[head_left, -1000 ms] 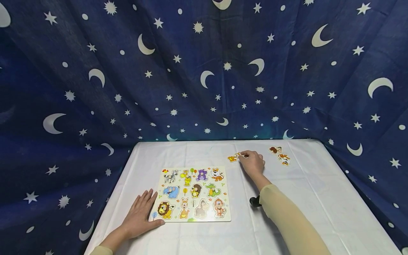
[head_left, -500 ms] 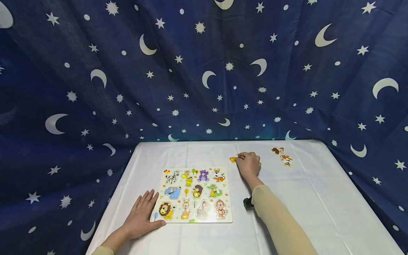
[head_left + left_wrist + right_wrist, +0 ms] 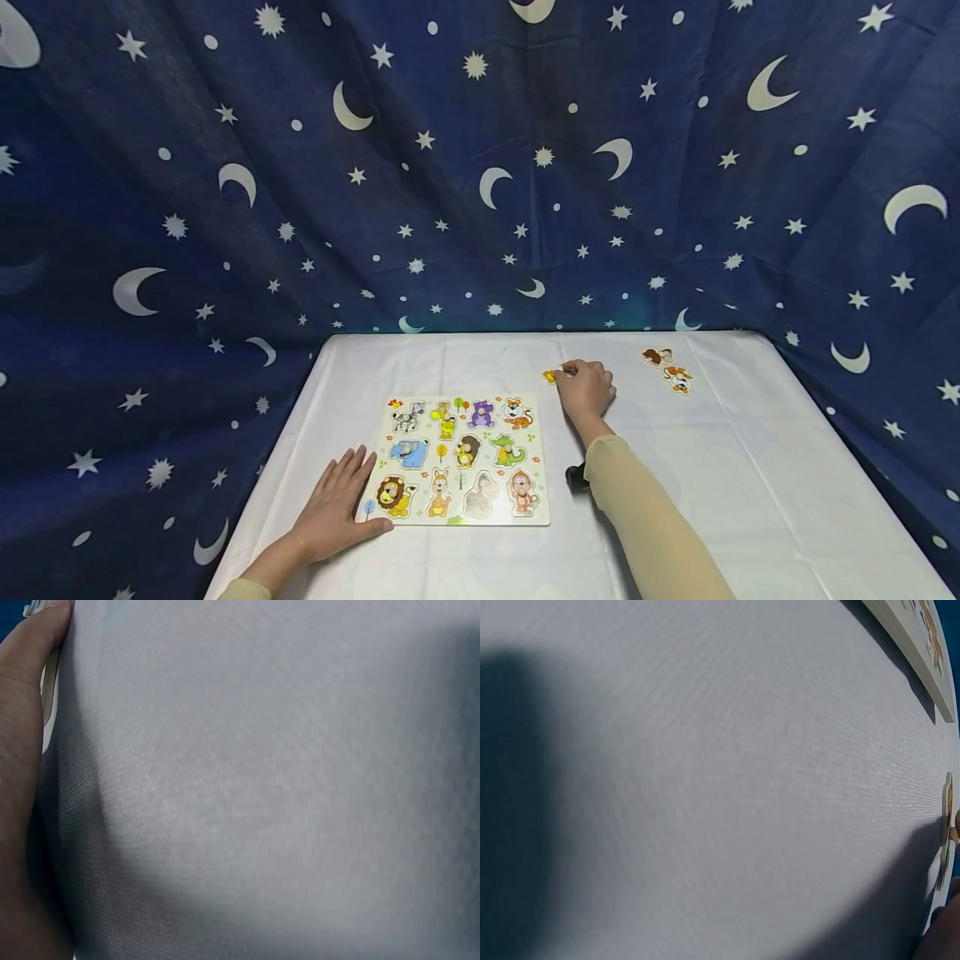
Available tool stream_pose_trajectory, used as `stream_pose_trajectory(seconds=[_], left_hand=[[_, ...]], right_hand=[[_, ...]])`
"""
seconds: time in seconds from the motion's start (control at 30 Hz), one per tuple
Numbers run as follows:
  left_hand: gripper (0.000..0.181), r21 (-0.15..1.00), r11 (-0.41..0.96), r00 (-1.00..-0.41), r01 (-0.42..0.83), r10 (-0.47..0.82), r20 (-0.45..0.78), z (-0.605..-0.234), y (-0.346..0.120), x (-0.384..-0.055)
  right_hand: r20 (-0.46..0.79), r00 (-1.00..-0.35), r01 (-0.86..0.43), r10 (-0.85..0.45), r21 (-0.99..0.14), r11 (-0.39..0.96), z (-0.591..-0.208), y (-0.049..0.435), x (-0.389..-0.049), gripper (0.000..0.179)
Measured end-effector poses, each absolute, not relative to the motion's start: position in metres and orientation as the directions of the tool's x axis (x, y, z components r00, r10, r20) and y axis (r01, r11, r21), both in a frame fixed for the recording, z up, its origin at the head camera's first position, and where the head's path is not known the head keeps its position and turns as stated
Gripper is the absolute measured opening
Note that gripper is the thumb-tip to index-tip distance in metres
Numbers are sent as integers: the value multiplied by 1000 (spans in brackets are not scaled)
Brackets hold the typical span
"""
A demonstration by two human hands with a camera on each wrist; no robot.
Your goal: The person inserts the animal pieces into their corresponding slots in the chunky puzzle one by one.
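While seemingly pinching the yellow piece (image 3: 550, 377) under the right grip (image 3: 587, 390) and resting the left grip (image 3: 332, 510) straight-fingered against the animal board (image 3: 543, 508), expect probably light, stiff handling, and hold by the knob (image 3: 954, 835).

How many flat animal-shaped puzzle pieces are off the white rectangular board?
3 visible: one yellow piece partly hidden by the right hand; one brown piece and one orange-and-white piece close together, farther right on the white cloth. The hand may hide more.

dark-blue curtain (image 3: 450, 183), moon-and-star print, behind | white cloth (image 3: 480, 562), spread flat, faintly creased
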State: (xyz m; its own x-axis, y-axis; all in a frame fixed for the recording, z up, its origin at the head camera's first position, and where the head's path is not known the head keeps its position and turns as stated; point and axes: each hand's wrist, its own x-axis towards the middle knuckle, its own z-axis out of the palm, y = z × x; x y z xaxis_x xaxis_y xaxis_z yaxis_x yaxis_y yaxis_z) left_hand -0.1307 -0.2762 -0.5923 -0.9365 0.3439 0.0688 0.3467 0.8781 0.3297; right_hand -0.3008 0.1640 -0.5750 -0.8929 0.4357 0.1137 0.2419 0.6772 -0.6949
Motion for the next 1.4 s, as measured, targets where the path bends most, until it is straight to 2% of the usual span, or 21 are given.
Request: stream_pose_trajectory(seconds=[0.4,0.7,1.07,1.4], left_hand=[[115,323,882,-938,344,341,70,-595,-277,-132],[112,315,873,-928,373,354,117,-595,-276,-131],[114,333,882,-940,335,338,49,-591,-276,-132],[114,324,882,-937,342,345,50,-592,-277,-132]], right_hand=[[112,-876,271,470,-691,670,-576,162,-304,20],[101,-863,307,496,-675,671,-577,159,-306,20],[122,-853,314,507,-657,685,-577,158,-307,18],[122,-856,320,503,-638,700,-578,158,-308,18]])
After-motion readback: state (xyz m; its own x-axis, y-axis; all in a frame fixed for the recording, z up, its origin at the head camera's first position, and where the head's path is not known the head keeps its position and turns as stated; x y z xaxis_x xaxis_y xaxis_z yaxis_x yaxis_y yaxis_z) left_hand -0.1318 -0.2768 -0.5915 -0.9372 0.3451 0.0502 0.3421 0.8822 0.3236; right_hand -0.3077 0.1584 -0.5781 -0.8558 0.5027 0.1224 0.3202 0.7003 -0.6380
